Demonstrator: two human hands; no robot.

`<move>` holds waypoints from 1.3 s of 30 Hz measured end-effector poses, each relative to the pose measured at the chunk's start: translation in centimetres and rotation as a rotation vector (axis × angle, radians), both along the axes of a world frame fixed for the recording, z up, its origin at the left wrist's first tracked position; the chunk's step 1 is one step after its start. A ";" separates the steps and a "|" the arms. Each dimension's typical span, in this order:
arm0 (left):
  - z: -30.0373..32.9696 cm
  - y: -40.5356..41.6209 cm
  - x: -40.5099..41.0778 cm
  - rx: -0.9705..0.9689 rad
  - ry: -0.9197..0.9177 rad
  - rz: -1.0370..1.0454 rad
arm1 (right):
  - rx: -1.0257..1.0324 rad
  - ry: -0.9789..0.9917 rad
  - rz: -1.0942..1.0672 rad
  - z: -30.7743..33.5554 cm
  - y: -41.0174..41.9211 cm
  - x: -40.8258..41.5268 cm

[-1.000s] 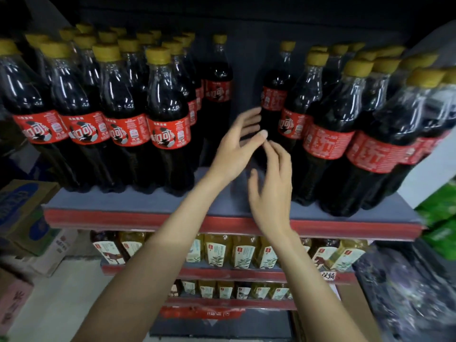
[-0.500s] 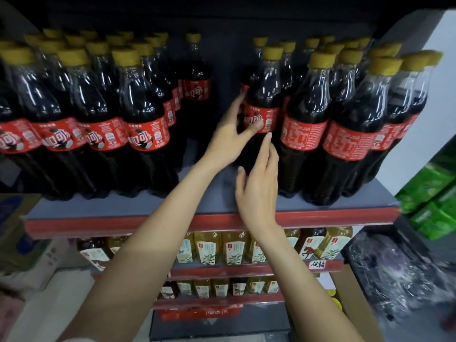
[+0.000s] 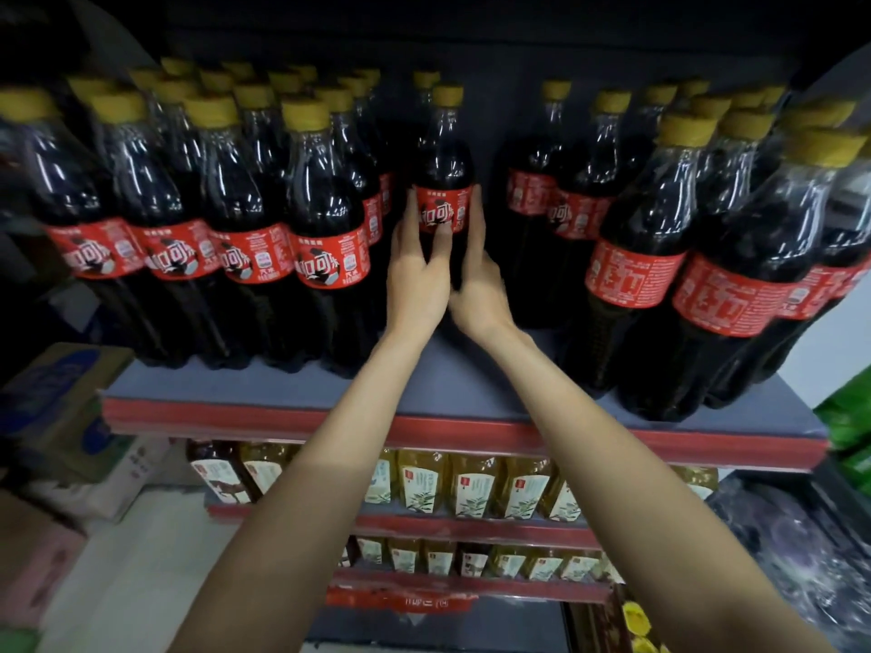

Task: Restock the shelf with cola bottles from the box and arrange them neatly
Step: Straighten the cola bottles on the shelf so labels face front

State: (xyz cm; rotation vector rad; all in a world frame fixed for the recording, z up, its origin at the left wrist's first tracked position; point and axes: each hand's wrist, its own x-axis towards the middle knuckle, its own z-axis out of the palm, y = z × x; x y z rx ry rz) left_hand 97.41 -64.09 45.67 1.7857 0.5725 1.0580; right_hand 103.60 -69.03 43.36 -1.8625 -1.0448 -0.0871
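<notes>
Red-labelled cola bottle (image 3: 443,181) upright on shelf (image 3: 452,435), left hand (image 3: 417,271), right hand (image 3: 478,285), both hands gripping it

Grey shelf (image 3: 452,393) under upright cola bottles (image 3: 330,219)

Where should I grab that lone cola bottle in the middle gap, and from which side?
Grip the cola bottle around its labelled waist, from the front, one hand on each side. It stands upright with open shelf before it, while neighbouring bottles crowd the sides.
</notes>
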 end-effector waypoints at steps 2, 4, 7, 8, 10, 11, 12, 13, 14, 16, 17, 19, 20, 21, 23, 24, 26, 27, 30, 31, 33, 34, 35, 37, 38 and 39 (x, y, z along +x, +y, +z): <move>-0.3 0.1 0.0 -0.068 -0.008 -0.019 | -0.007 0.023 0.031 0.3 0.7 0.6; -0.7 0.5 -0.1 -0.125 -0.022 -0.036 | -0.029 0.036 0.045 0.7 1.3 1.0; -0.9 0.9 -0.1 -0.175 -0.011 -0.054 | -0.039 0.052 0.068 0.8 1.9 1.3; -0.8 0.8 -0.1 -0.179 -0.004 -0.061 | -0.033 0.063 0.075 0.8 2.0 1.4; -0.4 0.6 0.1 -0.177 0.021 -0.079 | -0.018 0.099 0.092 0.9 2.0 1.4; -0.2 0.4 0.1 -0.177 0.035 -0.086 | -0.018 0.113 0.099 1.0 2.0 1.4; -0.1 0.2 0.1 -0.181 0.045 -0.094 | -0.028 0.124 0.104 1.1 2.0 1.4; 0.0 0.1 0.0 -0.194 0.051 -0.098 | -0.051 0.133 0.107 1.2 1.9 1.4; 0.1 0.0 -0.1 -0.206 0.052 -0.099 | -0.084 0.135 0.107 1.3 1.7 1.4; 0.3 -0.6 -0.7 -0.198 0.001 -0.096 | -0.124 0.105 0.092 1.7 0.7 1.0; 0.3 -0.9 -1.2 -0.180 -0.065 -0.096 | -0.103 0.069 0.078 1.9 -0.3 0.6; 0.4 -1.8 -2.2 -0.156 -0.220 -0.124 | 0.003 -0.030 0.027 1.9 -3.2 -0.9; 0.4 -2.3 -2.7 -0.147 -0.274 -0.150 | 0.074 -0.077 -0.003 1.8 -4.9 -2.0; 0.4 -2.7 -3.1 -0.137 -0.300 -0.181 | 0.147 -0.108 -0.034 1.6 -6.6 -3.3; 0.5 -3.6 -3.2 -0.133 -0.304 -0.279 | 0.269 -0.150 -0.111 0.9 -9.7 -5.5; 0.6 -4.0 -2.9 -0.146 -0.282 -0.343 | 0.316 -0.181 -0.160 0.4 -10.9 -6.2; 0.9 -5.1 -2.0 -0.196 -0.181 -0.488 | 0.375 -0.246 -0.286 -1.1 -12.6 -6.7; 1.0 -5.6 -1.5 -0.223 -0.113 -0.559 | 0.382 -0.272 -0.362 -1.8 -13.1 -6.6; 1.2 -7.3 0.3 -0.295 0.039 -0.696 | 0.320 -0.267 -0.504 -2.9 -13.8 -6.5; 1.2 -7.8 0.6 -0.331 0.070 -0.721 | 0.299 -0.252 -0.508 -2.9 -13.8 -6.6; 1.1 -8.3 1.0 -0.385 0.125 -0.770 | 0.295 -0.221 -0.497 -2.8 -13.8 -6.9; 1.1 -8.5 1.1 -0.390 0.149 -0.793 | 0.305 -0.203 -0.494 -2.6 -13.7 -7.0; 1.1 -8.6 1.0 -0.382 0.170 -0.808 | 0.308 -0.193 -0.498 -2.6 -13.7 -7.0; 1.1 -8.6 0.7 -0.347 0.186 -0.802 | 0.285 -0.192 -0.524 -2.6 -13.6 -6.9; 1.1 -8.5 0.5 -0.325 0.183 -0.780 | 0.268 -0.190 -0.534 -2.6 -13.5 -6.9; 1.1 -8.3 0.3 -0.299 0.174 -0.754 | 0.255 -0.187 -0.536 -2.6 -13.4 -6.8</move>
